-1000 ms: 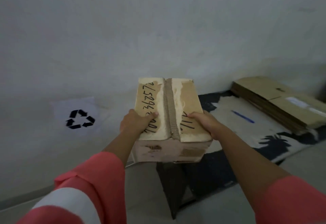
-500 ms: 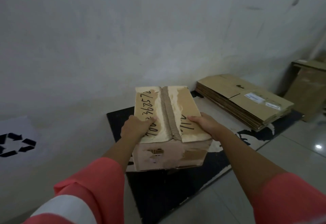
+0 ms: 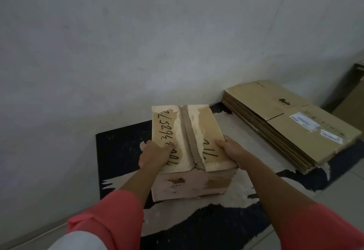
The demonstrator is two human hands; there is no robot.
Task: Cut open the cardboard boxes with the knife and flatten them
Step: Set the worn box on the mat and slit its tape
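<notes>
Grey wall (image 3: 137, 42) backs a black, apparently paint-smeared mat (image 3: 122, 151) bearing flattened cardboard (image 3: 285, 123).

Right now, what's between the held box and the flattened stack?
Head view: only a bare, worn stretch of the black mat between the box and the flattened stack. No knife visible there.

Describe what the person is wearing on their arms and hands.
Both hands, left hand and right hand, are bare, with no gloves. Each arm wears a coral-pink sleeve pushed up above the forearm; the left sleeve carries a broad white band lower down, the right sleeve shows plain pink.
</notes>
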